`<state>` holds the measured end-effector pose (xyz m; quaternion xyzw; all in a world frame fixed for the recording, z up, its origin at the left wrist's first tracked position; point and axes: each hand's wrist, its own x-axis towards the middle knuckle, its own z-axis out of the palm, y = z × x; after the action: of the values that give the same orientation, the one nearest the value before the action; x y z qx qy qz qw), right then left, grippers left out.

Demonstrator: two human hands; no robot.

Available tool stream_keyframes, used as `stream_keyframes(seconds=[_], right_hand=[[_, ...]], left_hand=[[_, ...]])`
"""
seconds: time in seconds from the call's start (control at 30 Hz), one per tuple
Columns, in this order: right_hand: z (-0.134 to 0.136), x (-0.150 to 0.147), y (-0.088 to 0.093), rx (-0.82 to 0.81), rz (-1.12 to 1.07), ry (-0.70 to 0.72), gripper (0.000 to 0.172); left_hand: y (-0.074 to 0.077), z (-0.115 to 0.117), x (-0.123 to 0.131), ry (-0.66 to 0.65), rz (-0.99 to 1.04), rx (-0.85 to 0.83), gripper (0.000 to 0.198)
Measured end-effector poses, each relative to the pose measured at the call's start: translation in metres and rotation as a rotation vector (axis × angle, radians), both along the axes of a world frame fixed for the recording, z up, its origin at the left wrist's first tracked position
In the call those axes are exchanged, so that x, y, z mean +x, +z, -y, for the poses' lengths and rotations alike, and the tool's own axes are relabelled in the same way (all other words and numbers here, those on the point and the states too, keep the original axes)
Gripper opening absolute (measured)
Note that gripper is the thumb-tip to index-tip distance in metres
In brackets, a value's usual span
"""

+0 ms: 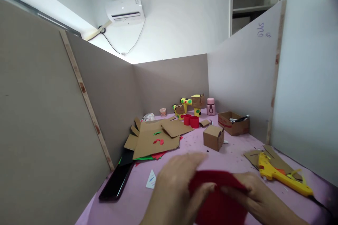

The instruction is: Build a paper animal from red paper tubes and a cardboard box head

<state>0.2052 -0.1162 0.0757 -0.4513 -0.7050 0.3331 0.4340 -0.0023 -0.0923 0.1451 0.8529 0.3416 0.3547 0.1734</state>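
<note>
Air conditioner (125, 10) high on wall (179, 17); phone (116, 182) lying flat; pink bottle (211, 108) upright.

Lilac tabletop (191, 151) leaves a lane forward between flat brown cardboard sheets (150, 135) and a small, cube-shaped brown cardboard box (211, 139). Beside the bare right hand (250, 190), a yellow plastic glue gun (286, 180) blocks passage, its dim black cord (320, 203) probably too.

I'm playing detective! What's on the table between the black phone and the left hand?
In the head view, a white triangle with marks lies between the black phone and left hand.
</note>
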Motion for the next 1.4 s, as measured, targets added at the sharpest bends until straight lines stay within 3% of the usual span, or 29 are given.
stream_keyframes(seconds=[0.1,0.23,0.3,0.4,0.47,0.57,1.1,1.4], right_hand=[[-0.001,0.003,-0.004,-0.166,-0.353,-0.134,0.03],[-0.008,-0.003,-0.014,-0.22,-0.639,-0.159,0.027],[-0.013,-0.008,-0.025,-0.214,-0.675,-0.089,0.025],[-0.02,-0.013,-0.04,-0.204,-0.661,-0.013,0.027],[-0.022,-0.012,-0.046,-0.202,-0.651,0.01,0.028],[-0.022,-0.008,-0.049,-0.188,-0.634,0.027,0.024],[-0.027,-0.01,-0.064,-0.194,-0.615,0.116,0.029],[-0.03,-0.007,-0.071,-0.124,-0.56,0.096,0.026]], left_hand=[[-0.02,-0.013,-0.014,0.131,0.346,-0.1,0.096],[-0.064,-0.03,-0.005,-0.207,0.604,-0.482,0.12],[-0.085,-0.036,0.007,-0.326,0.713,-0.665,0.111],[-0.103,-0.039,0.021,-0.439,0.765,-0.842,0.075],[-0.107,-0.039,0.024,-0.416,0.761,-0.852,0.061],[-0.107,-0.038,0.022,-0.337,0.742,-0.814,0.056],[-0.122,-0.044,0.02,-0.311,0.7,-0.734,0.057],[-0.119,-0.045,0.019,-0.287,0.636,-0.675,0.056]])
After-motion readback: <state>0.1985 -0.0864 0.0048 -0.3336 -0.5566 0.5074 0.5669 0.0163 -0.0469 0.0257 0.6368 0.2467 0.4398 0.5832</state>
